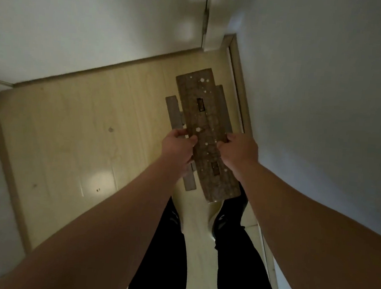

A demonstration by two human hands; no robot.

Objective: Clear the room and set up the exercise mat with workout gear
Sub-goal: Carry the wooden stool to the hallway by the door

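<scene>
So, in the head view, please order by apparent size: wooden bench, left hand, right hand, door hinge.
1. wooden bench
2. left hand and right hand: look alike, not ranked
3. door hinge, though farther away

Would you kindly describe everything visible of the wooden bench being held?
The wooden bench is a long, rough brown plank top, flecked with white spots, with two rectangular slots along its middle. Grey crosspieces show beneath both sides. It runs lengthwise away from the person. The left hand and right hand grip its long edges near mid-length; whether it stands on the floor is unclear.
</scene>
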